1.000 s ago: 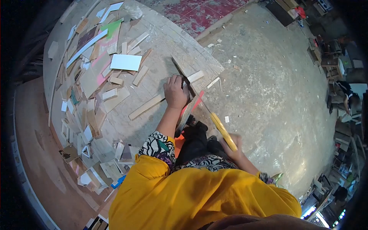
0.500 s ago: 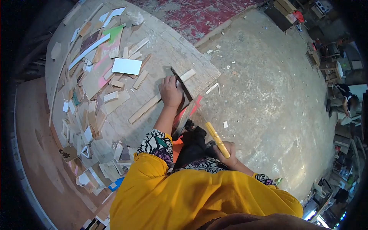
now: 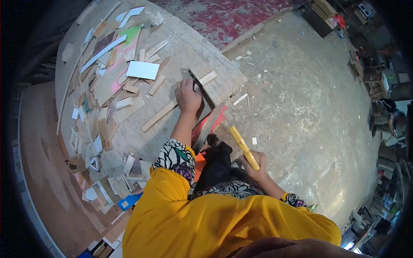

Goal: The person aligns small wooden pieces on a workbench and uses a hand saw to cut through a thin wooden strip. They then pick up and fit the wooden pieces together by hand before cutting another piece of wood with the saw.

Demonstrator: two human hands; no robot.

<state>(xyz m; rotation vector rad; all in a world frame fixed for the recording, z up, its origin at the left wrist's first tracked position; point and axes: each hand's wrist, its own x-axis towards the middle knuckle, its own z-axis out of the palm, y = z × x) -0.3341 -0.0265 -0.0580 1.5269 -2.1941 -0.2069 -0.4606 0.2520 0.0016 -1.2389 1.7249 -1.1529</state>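
A long pale wooden strip (image 3: 159,116) lies diagonally on the worktable near its right edge. My left hand (image 3: 188,95) presses down on this strip, fingers curled over it. Just beside those fingers, a thin dark saw blade (image 3: 204,91) crosses the strip. Lower right, over the floor, my right hand (image 3: 254,164) is closed around a yellow handle (image 3: 243,146) that lines up with the blade. Between handle and blade the joining part does not show clearly.
Wood offcuts and a white board (image 3: 142,70) cover the worktable's (image 3: 180,47) left side. Red pieces (image 3: 218,117) stick out below its right corner. Concrete floor (image 3: 297,103) stretches right, with small scraps. Another person (image 3: 389,118) bends over at the far right.
My right hand and the yellow handle have moved slightly forward, toward the worktable. My left hand stays on the wooden strip. The whole view has shifted a little.
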